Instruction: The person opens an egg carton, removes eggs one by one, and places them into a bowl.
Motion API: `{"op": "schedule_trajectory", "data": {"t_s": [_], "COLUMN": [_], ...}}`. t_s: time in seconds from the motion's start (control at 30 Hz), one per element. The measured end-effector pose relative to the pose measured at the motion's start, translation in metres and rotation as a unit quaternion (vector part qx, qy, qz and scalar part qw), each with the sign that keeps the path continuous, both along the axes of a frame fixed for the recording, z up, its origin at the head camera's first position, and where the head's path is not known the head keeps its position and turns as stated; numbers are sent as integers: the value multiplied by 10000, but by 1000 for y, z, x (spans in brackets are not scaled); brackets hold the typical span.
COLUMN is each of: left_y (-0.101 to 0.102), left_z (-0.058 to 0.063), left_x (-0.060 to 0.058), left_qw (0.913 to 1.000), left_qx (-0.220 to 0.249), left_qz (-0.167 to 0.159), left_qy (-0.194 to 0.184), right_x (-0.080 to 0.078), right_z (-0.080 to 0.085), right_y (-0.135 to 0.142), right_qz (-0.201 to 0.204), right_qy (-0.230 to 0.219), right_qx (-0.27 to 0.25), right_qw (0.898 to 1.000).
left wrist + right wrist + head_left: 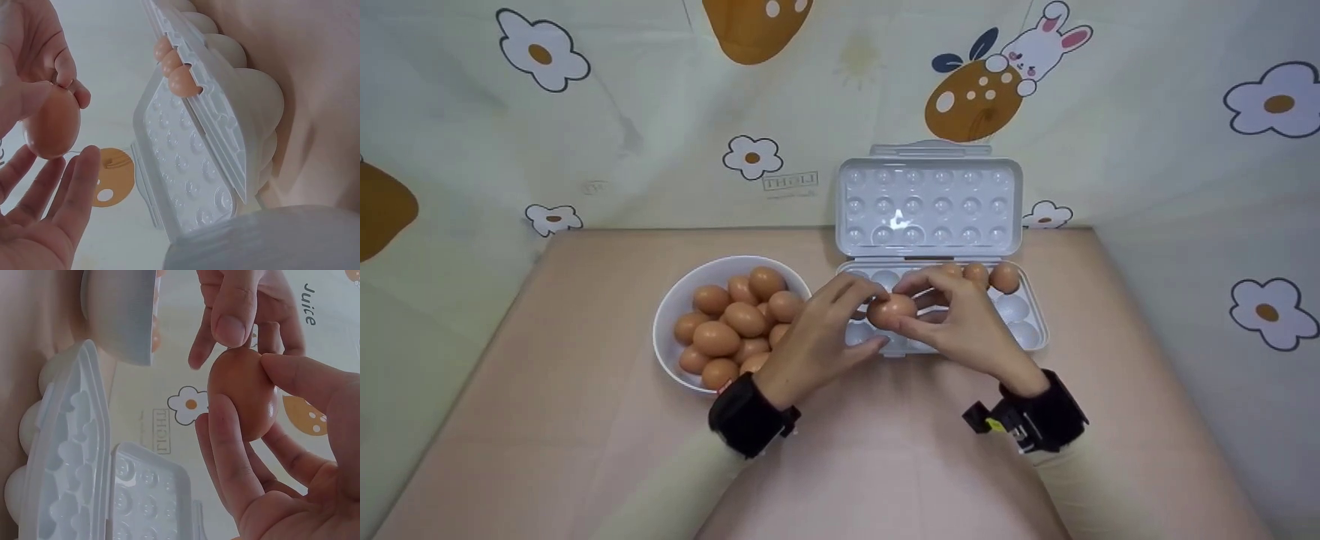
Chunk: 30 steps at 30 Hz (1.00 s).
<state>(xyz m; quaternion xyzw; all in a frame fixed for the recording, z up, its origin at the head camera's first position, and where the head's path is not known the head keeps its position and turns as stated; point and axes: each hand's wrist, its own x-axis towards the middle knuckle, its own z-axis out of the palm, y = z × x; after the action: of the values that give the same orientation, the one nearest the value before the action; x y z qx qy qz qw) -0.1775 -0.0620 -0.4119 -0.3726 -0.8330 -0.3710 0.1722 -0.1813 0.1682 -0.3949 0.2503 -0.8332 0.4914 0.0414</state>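
Note:
My right hand (971, 326) pinches a brown egg (892, 311) between thumb and fingers, above the front of an egg box (1039, 341). From the left, my left hand (825, 337) reaches to the same egg. Its fingertips touch the egg's end in the left wrist view, with the fingers spread and its thumb apart in the head view. The white box stands with its lid (930, 206) raised. Three brown eggs, one of them this egg (1005, 277), sit in the back row at the right. Both hands hide part of the box's cups.
A white bowl (664, 352) heaped with several brown eggs (716, 339) stands left of the box, partly behind my left hand and wrist. A pale pink cloth (885, 465) covers the table. Behind hangs a printed curtain (660, 112) with flowers and a rabbit.

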Motion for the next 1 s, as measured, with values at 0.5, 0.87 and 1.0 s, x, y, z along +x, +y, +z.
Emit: {"op": "schedule_trajectory", "data": {"t_s": [0.5, 0.87, 1.0], "left_y": [1, -30, -50], "left_z": [1, 23, 34], "left_x": [1, -5, -11], "left_qw": [9995, 9990, 9972], "left_qx": [153, -225, -315], "left_qz": [-96, 380, 563], "left_qy": [253, -114, -369], "right_x": [6, 4, 1], "right_z": [-2, 4, 3], "right_y": [-4, 8, 11], "right_qz": [149, 187, 88], "right_qy": [-334, -128, 180], "right_qx": [-164, -233, -220], "right_qw": [9992, 9995, 9996]}}
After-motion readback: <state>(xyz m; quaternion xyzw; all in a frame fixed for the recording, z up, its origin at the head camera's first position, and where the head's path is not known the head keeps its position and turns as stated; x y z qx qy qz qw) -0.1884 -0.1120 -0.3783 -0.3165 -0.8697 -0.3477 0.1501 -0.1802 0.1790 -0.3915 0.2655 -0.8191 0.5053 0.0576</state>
